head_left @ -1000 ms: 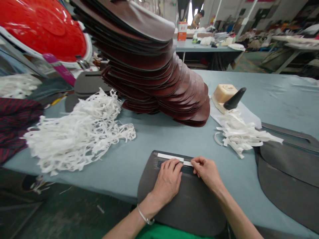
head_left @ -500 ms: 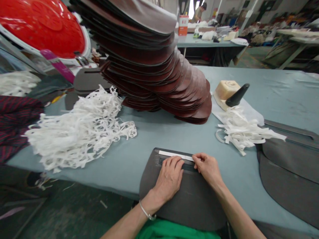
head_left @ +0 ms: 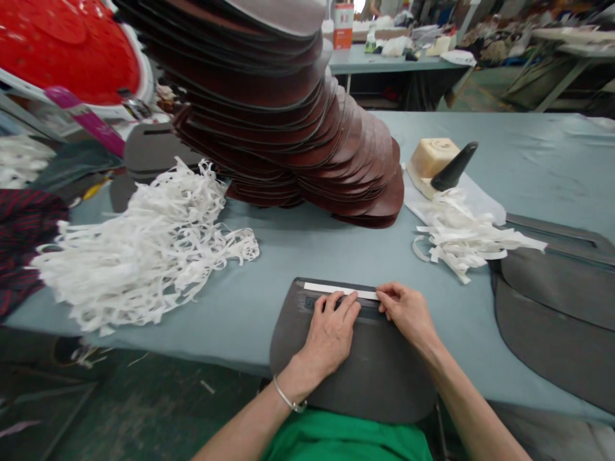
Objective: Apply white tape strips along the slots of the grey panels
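Head view: the left hand (head_left: 329, 336) lies flat on a dark grey panel (head_left: 350, 378), its fingers slightly spread and gripping nothing, with the fingertips (head_left: 350, 305) at the lower edge of a narrow white strip (head_left: 339, 290). The strip runs along the panel's top edge, at 12 o'clock from the left hand. The right hand (head_left: 408, 314) sits at the strip's right end, its fingertips (head_left: 384, 292) on or just beside that end; whether they pinch the strip or only press it cannot be told. A leaning stack of brown panels (head_left: 298, 128) stands at 11 o'clock on the blue-grey table (head_left: 307, 250). A large heap of white trimmings (head_left: 139, 256) lies at 9 o'clock, a smaller heap (head_left: 471, 240) at 2 o'clock, a cream block (head_left: 432, 160) at 1 o'clock, and more dark grey panels (head_left: 552, 326) at 3 o'clock.
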Available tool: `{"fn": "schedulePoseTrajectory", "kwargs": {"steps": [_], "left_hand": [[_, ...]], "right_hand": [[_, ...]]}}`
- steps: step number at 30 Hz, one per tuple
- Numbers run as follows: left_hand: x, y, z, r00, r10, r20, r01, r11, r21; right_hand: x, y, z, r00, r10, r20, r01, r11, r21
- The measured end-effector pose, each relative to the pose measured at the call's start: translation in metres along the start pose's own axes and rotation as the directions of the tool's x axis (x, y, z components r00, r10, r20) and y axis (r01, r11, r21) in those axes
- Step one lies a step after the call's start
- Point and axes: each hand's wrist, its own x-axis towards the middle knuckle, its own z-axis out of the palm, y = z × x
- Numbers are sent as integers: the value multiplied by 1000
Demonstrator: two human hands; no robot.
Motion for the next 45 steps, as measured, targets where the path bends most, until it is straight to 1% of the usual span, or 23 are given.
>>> {"fn": "schedulePoseTrajectory", "kwargs": {"steps": [3,5,9,14,22,26,28,30,32,33,35,36,37,38,39,40,41,42,43,45], "left_hand": [[0,0,1,1000,3,-6,-3,1000,3],[0,-1,2,1000,0,-1,0,1000,6],[0,-1,3,1000,-3,9,3,1000,4],[-1,0,5,1000,-3,-12,3,1000,8],[-1,0,5,1000,5,-29,-5,1000,7],[-1,1,6,1000,-7,-29,7,1000,3],[-1,2,7,999,-9,-30,9,1000,-5],[0,2,6,1000,-9,-29,9,1000,-30],[-1,-1,4,999,-12,-38,9,995,-96],[-1,-6,1,998,-31,-60,22,990,-138],[-5,-19,-5,982,-125,-142,95,976,-196],[-8,-28,-9,961,-201,-190,162,966,-201],[-12,-38,-12,928,-288,-235,248,951,-186],[-17,-48,-16,889,-372,-268,340,927,-157],[-21,-57,-20,853,-439,-283,422,898,-121],[-26,-64,-23,828,-485,-283,482,872,-86],[-31,-70,-25,816,-508,-276,513,856,-58],[-34,-74,-27,817,-511,-265,518,854,-48],[-36,-76,-27,825,-504,-257,508,860,-55],[-37,-78,-27,834,-500,-232,488,866,-113]], "right_hand": [[-4,1,-6,999,5,-53,-6,1000,-13],[-6,1,-6,996,-3,-93,0,999,-33],[-9,0,0,982,-33,-187,18,997,-79],[-10,1,9,961,-81,-263,47,990,-133],[-8,8,16,937,-165,-307,83,961,-263],[-7,5,25,904,-268,-333,102,892,-441],[-5,3,26,903,-280,-325,95,869,-485],[-2,4,18,928,-237,-287,93,895,-437],[3,9,1,949,-185,-255,81,926,-370],[6,14,-11,949,-164,-271,62,935,-350],[10,23,-35,922,-133,-364,4,942,-335],[12,27,-45,905,-123,-408,-18,946,-325],[13,29,-52,895,-120,-430,-24,949,-314],[14,29,-55,896,-128,-425,-10,952,-307],[14,27,-53,909,-156,-387,32,951,-309],[15,23,-47,925,-210,-317,104,942,-320],[15,17,-36,931,-286,-228,201,921,-333],[15,9,-22,919,-373,-130,311,886,-344],[15,0,-6,886,-462,-33,423,836,-349],[15,-18,29,791,-599,124,600,721,-347]]}}
